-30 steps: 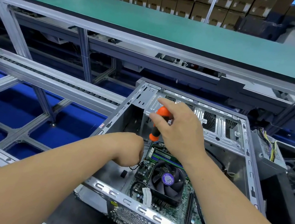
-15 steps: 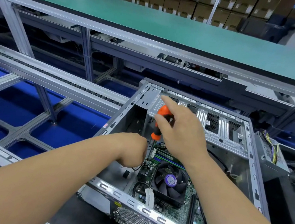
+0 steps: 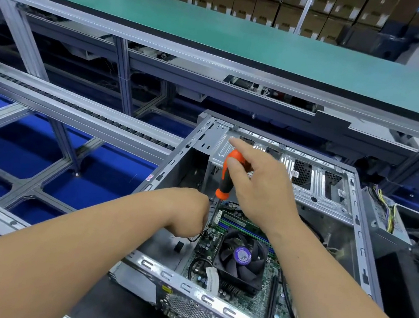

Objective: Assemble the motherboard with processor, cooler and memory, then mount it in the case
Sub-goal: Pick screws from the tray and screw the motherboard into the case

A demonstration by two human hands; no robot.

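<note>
- Both bare forearms reach forward from the lower corners and converge toward the middle.
- The left hand [image 3: 190, 214] is curled into a loose fist, knuckles up, its fingertips hidden underneath.
- The right hand [image 3: 258, 184] is raised higher, thumb and fingers wrapped around an orange-and-black screwdriver handle [image 3: 227, 175], index finger stretched out straight.

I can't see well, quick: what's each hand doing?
Left hand: curled by the screwdriver tip; holding anything, cannot tell.
Right hand: holding the screwdriver.
</note>
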